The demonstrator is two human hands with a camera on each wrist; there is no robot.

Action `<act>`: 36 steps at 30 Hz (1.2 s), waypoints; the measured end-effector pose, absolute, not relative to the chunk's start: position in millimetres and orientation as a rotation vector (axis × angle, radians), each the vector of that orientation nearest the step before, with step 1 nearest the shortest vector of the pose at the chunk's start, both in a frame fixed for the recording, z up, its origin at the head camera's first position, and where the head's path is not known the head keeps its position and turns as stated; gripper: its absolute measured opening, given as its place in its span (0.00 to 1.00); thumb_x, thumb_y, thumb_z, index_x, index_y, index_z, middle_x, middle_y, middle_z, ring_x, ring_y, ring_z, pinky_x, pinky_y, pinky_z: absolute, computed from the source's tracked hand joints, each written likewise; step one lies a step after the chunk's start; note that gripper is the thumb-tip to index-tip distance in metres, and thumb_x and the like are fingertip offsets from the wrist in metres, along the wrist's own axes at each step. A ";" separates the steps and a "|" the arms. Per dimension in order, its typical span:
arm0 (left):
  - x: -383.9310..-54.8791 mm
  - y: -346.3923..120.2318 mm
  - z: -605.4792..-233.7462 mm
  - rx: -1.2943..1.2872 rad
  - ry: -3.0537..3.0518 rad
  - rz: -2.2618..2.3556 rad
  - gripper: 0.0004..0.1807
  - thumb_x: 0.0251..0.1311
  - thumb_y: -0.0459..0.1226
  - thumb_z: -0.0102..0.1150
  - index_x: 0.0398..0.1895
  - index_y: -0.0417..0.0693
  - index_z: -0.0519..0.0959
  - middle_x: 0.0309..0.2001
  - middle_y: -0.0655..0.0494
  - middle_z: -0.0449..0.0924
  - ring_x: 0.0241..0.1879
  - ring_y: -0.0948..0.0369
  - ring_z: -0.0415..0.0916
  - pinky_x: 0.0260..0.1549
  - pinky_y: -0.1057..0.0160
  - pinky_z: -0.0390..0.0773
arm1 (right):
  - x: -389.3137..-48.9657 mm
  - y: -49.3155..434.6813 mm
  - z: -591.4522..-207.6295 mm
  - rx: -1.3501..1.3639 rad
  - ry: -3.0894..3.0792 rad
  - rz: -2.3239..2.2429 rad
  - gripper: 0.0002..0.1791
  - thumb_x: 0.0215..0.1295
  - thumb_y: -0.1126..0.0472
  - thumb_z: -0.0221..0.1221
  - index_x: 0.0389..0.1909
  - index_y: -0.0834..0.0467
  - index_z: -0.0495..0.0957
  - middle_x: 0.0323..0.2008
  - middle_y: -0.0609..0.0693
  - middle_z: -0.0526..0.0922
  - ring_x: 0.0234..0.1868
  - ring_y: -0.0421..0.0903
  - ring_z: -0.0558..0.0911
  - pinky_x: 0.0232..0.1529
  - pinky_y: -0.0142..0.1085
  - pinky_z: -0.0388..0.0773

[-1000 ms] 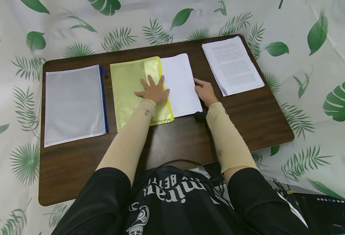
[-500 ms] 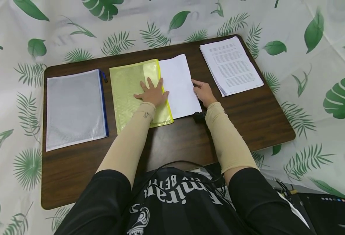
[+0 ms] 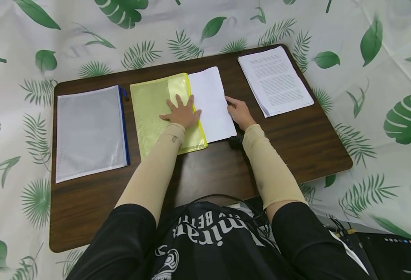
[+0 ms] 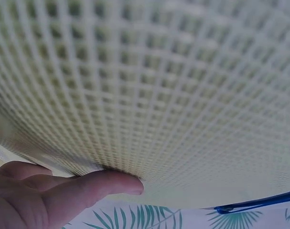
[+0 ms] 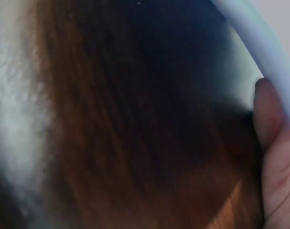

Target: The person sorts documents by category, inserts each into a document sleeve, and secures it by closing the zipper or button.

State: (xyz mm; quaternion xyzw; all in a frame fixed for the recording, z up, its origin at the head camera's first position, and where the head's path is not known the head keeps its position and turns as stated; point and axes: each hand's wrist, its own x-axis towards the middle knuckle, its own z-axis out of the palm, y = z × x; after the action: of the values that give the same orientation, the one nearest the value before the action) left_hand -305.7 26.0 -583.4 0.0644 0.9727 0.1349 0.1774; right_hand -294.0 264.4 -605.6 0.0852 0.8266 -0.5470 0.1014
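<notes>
A yellow mesh zip pouch point(image 3: 149, 105) lies on the table, and white paper point(image 3: 210, 105) sticks out of its right side. The rest of the paper is inside the pouch. My left hand point(image 3: 182, 113) rests on top of the pouch near its yellow right edge, fingers spread. In the left wrist view, the mesh point(image 4: 135, 95) fills most of the frame above that hand. My right hand point(image 3: 240, 113) pinches the paper's right edge. In the right wrist view, a fingertip point(image 5: 267, 112) lies against the pale, curved edge of the paper.
At the left lies a clear mesh pouch point(image 3: 90, 132) with a blue zip edge. A stack of printed sheets point(image 3: 277, 79) is at the far right of the brown table point(image 3: 212, 167). Something small and black point(image 3: 235, 142) sits by my right wrist.
My right hand has moved slightly left with the paper's edge, so a little less paper shows outside the yellow pouch. The left hand has stayed in place on the pouch.
</notes>
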 end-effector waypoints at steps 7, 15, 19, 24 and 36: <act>-305.2 25.4 -586.0 0.197 2.745 0.376 0.39 0.74 0.64 0.32 0.82 0.73 0.34 0.81 0.39 0.24 0.75 0.27 0.21 0.51 0.12 0.46 | -292.2 267.8 -607.2 0.252 2.393 -1.639 0.27 0.79 0.64 0.49 0.76 0.47 0.65 0.44 0.56 0.78 0.35 0.45 0.73 0.41 0.36 0.73; -303.9 23.8 -582.4 0.213 2.741 0.401 0.39 0.74 0.63 0.32 0.82 0.75 0.33 0.81 0.44 0.21 0.75 0.29 0.20 0.53 0.12 0.43 | -294.7 269.6 -605.7 0.241 2.414 -1.616 0.27 0.79 0.66 0.49 0.76 0.49 0.66 0.52 0.61 0.79 0.47 0.48 0.78 0.46 0.38 0.77; -304.7 23.1 -583.1 0.209 2.734 0.392 0.39 0.74 0.64 0.32 0.82 0.75 0.33 0.81 0.44 0.22 0.75 0.28 0.20 0.52 0.12 0.44 | -295.7 266.7 -604.0 0.214 2.413 -1.571 0.28 0.79 0.65 0.48 0.77 0.49 0.64 0.55 0.61 0.79 0.50 0.49 0.78 0.49 0.39 0.77; -309.4 23.5 -589.2 0.205 2.757 0.362 0.39 0.73 0.65 0.30 0.82 0.76 0.32 0.81 0.45 0.21 0.75 0.28 0.20 0.51 0.12 0.45 | -298.0 262.8 -603.3 0.183 2.419 -1.574 0.28 0.80 0.64 0.47 0.77 0.48 0.63 0.56 0.59 0.78 0.42 0.43 0.76 0.46 0.36 0.75; -302.5 25.5 -583.5 0.226 2.779 0.381 0.39 0.74 0.63 0.33 0.83 0.71 0.38 0.82 0.40 0.27 0.75 0.26 0.24 0.51 0.12 0.47 | -292.2 263.8 -607.9 0.209 2.432 -1.622 0.27 0.80 0.62 0.50 0.77 0.51 0.64 0.45 0.55 0.78 0.43 0.46 0.73 0.47 0.37 0.72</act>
State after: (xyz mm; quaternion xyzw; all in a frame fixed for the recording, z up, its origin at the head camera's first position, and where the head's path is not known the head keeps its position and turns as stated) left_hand -302.5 25.5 -583.5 0.0792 0.9743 0.1337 0.1629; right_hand -292.2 263.8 -607.9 0.0708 0.8252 -0.5504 0.1055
